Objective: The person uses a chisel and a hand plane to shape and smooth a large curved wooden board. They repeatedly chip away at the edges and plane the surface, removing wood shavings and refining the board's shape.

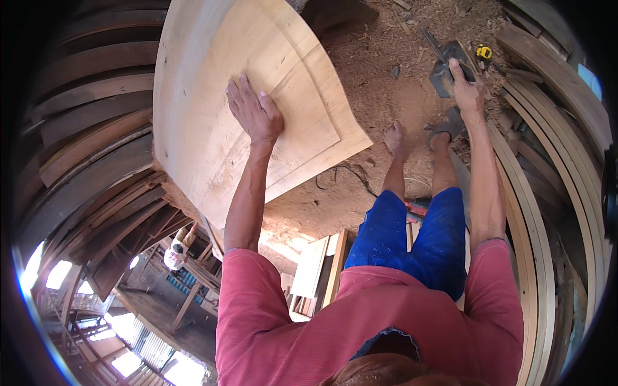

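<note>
My left hand point(256, 114) lies flat on a large pale wooden panel point(206, 122), its fingers spread. Shallow stepped lines run near the panel's right edge, which is curved. Over to the right, my right hand point(468, 95) is closed around the handle of a dark tool point(442, 77) with a flat body and a thin straight bar. The hand covers part of this tool, and its exact kind is unclear. Just beyond the tool a yellow tape measure point(483, 53) sits on the shavings.
Wood shavings cover the floor point(367, 83) around my feet. Long boards point(528, 219) line the right side, and stacked planks point(96, 96) the left. A dark cord point(351, 168) lies below the panel. Cut boards point(315, 267) stand near my legs. Another person point(175, 256) is farther off, lower left.
</note>
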Motion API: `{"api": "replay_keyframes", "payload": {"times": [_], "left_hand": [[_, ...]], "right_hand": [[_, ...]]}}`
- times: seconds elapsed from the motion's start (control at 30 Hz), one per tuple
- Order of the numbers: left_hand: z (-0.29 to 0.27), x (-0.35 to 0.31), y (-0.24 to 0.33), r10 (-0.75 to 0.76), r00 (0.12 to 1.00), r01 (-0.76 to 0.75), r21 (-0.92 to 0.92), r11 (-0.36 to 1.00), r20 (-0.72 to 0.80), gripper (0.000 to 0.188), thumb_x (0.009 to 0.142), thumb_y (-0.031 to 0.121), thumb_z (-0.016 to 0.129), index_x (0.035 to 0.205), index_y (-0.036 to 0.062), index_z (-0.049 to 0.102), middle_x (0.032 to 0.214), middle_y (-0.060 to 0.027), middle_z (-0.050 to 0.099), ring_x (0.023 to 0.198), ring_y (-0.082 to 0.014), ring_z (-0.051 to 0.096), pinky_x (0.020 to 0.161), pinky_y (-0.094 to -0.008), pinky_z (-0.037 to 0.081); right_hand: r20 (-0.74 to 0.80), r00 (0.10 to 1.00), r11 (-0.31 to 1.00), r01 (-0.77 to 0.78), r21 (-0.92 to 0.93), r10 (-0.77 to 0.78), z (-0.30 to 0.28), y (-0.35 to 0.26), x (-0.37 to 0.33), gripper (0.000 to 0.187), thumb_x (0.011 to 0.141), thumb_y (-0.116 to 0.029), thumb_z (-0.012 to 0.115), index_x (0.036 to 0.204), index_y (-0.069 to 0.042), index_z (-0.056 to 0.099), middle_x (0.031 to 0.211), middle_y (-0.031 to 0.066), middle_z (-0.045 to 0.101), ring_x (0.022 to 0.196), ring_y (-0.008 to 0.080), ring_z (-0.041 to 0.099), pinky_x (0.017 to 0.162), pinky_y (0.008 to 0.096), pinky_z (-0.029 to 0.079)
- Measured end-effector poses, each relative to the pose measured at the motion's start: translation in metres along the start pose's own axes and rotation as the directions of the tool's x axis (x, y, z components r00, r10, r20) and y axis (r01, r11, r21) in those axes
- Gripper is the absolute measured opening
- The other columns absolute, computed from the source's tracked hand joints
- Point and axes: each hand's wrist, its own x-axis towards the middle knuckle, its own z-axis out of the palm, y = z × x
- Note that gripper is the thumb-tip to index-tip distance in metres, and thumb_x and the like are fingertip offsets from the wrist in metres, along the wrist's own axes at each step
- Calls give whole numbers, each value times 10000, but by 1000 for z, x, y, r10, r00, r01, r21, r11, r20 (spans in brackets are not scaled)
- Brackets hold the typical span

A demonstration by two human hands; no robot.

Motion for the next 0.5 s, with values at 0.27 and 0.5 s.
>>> {"api": "replay_keyframes", "payload": {"times": [0.27, 0.5], "left_hand": [[2, 3, 10, 9, 997, -8, -12, 1000, 75, 712, 1007, 256, 410, 1617, -98, 315, 1658, -380, 302, 1567, -527, 249, 1306, -573, 171], [-6, -9, -3, -79, 996, 85, -163, 983, 47, 733, 1086, 378, 341, 1647, -84, 249, 1663, -325, 306, 1548, -483, 294, 1285, -559, 237]], "right_hand": [[124, 991, 862, 16, -507, 55, -24, 129, 110, 710, 973, -668, 675, 1313, -49, 746, 1283, 242, 747, 1215, 412, 705, 1028, 475, 541], [205, 979, 587, 165, -793, 2, -27, 157, 198, 625, 1019, -642, 607, 1423, -171, 685, 1254, 194, 758, 1188, 407, 711, 1020, 580, 528]]}}
